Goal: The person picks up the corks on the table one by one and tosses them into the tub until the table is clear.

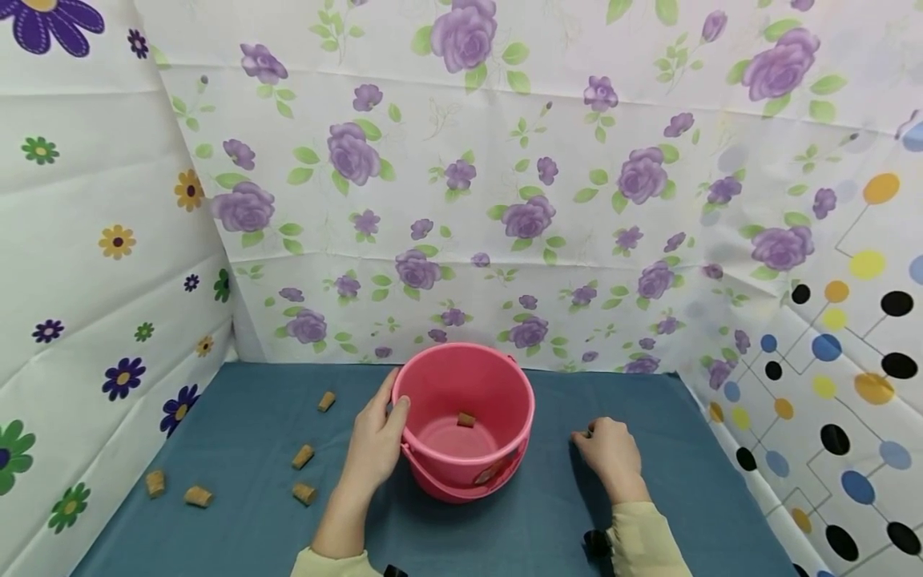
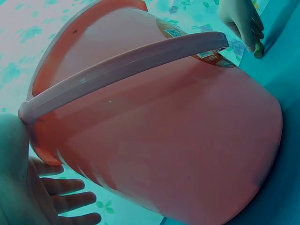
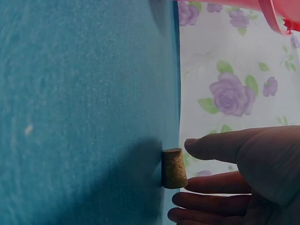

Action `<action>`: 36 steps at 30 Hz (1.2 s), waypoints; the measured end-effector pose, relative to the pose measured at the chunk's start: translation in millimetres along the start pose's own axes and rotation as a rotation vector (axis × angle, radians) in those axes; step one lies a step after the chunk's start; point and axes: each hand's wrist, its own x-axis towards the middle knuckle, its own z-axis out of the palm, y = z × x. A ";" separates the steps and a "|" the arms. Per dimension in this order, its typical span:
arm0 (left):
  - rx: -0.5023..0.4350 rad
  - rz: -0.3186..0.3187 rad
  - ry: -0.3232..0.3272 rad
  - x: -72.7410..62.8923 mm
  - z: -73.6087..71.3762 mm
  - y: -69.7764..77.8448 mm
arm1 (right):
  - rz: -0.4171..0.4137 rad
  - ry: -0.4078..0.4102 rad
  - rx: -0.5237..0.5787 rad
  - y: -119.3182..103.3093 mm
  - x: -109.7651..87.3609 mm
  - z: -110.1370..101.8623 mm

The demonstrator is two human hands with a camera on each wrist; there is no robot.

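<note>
A pink bucket [image 1: 461, 473] stands on the blue cloth, its handle hanging down the near side. My left hand [image 1: 376, 433] holds its left rim, the thumb over the edge and the fingers along the outside. One cork [image 1: 466, 419] lies on the bucket's floor. To the right of the bucket, my right hand [image 1: 611, 455] is low over the cloth. In the right wrist view, a tapered cork [image 3: 174, 168] is at the cloth by its fingertips. The thumb is apart from this cork, and a finger reaches its lower end.
Several corks lie scattered on the cloth left of the bucket, including one cork [image 1: 327, 401] toward the back and another cork [image 1: 155, 483] by the left edge. Flowered sheets [image 1: 461, 200] rise behind and at the left; a dotted sheet [image 1: 829, 401] borders the right.
</note>
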 end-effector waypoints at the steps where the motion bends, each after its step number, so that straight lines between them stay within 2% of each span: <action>1: -0.001 0.001 -0.001 0.1 0.1 0.0 | -0.001 0.001 -0.002 0.5 0.1 0.5; 27: -0.004 -0.004 -0.009 0.0 -1.1 0.0 | 0.048 -0.030 -0.020 -2.0 -1.8 0.7; 36: -0.007 -0.013 -0.011 0.5 -1.7 -0.5 | 0.019 -0.024 0.022 -0.7 -4.2 -0.2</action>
